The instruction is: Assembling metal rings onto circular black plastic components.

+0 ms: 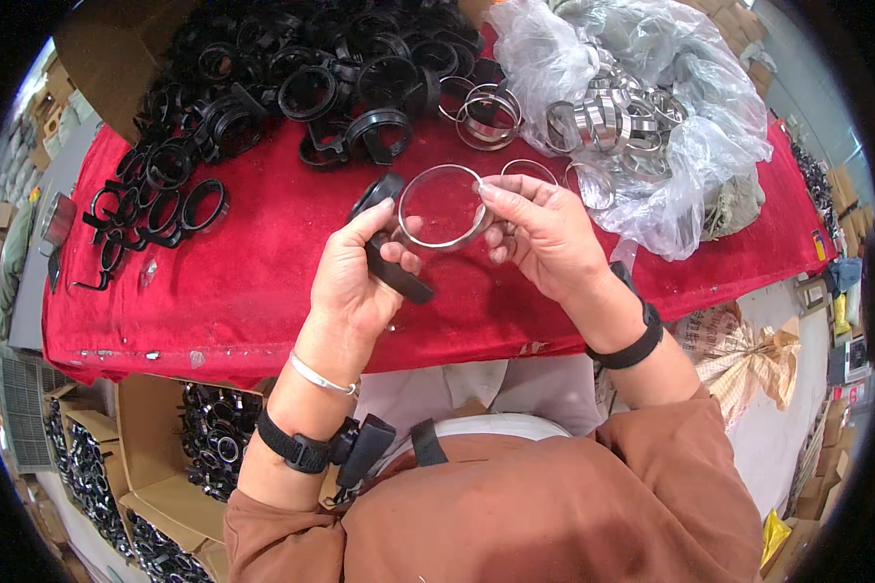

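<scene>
My right hand (544,233) pinches a thin silver metal ring (457,243) between thumb and fingers at its right side. My left hand (350,272) is closed around a black plastic ring with a handle-like strip (401,279); part of this piece is hidden behind the fingers. The left fingertips also meet the left edge of the metal ring, which is tilted up over the red cloth. Just beyond my hands, a few loose metal rings (487,139) lie on the cloth, near the heap of black plastic rings (306,92).
A red cloth (253,311) covers the table. At the back right, a clear plastic bag (719,107) holds several metal rings (608,121). Cardboard boxes (170,500) of black rings stand below at the left. A woven sack (749,360) lies on the floor at right.
</scene>
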Action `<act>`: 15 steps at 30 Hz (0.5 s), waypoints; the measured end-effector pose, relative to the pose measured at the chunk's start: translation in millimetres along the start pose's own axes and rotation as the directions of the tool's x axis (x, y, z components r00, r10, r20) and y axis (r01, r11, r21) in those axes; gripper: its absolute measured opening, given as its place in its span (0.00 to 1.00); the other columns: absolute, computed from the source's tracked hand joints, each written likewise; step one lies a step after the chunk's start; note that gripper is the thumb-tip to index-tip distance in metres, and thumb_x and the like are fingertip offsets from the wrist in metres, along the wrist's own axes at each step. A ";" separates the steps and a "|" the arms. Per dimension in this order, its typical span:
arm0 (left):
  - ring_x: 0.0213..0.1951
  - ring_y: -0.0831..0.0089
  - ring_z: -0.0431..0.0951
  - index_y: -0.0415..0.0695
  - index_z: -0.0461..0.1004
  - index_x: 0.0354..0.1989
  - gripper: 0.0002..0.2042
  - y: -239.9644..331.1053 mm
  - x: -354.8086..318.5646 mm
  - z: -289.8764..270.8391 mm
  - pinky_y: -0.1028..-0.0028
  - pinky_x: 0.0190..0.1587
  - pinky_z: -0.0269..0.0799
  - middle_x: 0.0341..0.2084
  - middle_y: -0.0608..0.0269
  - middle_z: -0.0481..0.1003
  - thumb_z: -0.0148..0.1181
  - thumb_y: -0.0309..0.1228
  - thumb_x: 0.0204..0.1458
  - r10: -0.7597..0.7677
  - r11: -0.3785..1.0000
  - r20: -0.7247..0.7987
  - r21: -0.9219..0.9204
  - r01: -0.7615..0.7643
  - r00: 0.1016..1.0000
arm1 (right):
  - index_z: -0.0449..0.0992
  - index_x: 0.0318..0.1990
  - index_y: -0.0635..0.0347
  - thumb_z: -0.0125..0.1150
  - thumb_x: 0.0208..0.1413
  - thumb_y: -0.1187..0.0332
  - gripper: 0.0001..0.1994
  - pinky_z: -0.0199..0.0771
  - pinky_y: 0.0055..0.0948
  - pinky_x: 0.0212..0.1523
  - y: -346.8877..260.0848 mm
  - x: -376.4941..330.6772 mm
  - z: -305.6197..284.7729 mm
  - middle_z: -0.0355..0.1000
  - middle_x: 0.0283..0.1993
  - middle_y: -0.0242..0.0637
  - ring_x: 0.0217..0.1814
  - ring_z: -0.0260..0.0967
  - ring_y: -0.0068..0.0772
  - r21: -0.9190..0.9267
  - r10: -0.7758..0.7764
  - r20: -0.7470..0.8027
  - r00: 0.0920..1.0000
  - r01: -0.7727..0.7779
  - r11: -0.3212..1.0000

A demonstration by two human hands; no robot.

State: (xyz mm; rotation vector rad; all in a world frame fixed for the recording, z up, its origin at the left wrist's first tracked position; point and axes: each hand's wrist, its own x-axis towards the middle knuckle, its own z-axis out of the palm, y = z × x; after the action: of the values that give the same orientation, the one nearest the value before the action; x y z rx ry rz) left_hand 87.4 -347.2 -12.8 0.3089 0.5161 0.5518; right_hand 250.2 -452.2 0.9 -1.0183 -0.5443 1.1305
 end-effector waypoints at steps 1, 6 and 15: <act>0.16 0.87 0.66 0.41 0.71 0.32 0.06 0.4 -0.4 -0.6 0.83 0.20 0.67 0.26 0.57 0.75 0.52 0.30 0.55 0.061 0.994 -0.038 0.095 -0.057 0.997 | 0.72 0.39 0.65 0.62 0.52 0.68 0.11 0.71 0.18 0.20 -2.9 1.2 -1.4 0.72 0.27 0.33 0.22 0.69 0.20 -0.051 0.019 0.008 1.000 -0.018 0.999; 0.15 0.88 0.65 0.42 0.69 0.32 0.05 10.1 2.2 -6.1 0.84 0.19 0.65 0.31 0.54 0.77 0.55 0.30 0.53 0.119 0.970 -0.117 0.225 -0.091 0.986 | 0.73 0.38 0.67 0.64 0.50 0.67 0.13 0.68 0.17 0.18 -15.3 3.9 -0.6 0.72 0.25 0.33 0.21 0.67 0.19 -0.261 0.109 0.056 0.992 -0.091 0.961; 0.15 0.84 0.61 0.40 0.70 0.37 0.10 13.6 2.0 4.0 0.78 0.21 0.61 0.27 0.61 0.77 0.58 0.32 0.52 0.148 0.742 0.119 0.643 -0.189 0.982 | 0.77 0.33 0.68 0.61 0.47 0.67 0.11 0.64 0.18 0.18 -27.1 5.3 8.0 0.72 0.22 0.34 0.19 0.65 0.18 -0.607 0.136 0.172 0.976 -0.004 0.795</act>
State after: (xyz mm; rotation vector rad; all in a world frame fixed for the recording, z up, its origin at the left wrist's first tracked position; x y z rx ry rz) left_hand 85.3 -335.7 -4.7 1.0556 0.6172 0.5204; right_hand 258.8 -446.2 27.7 -1.4887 -1.0944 1.1597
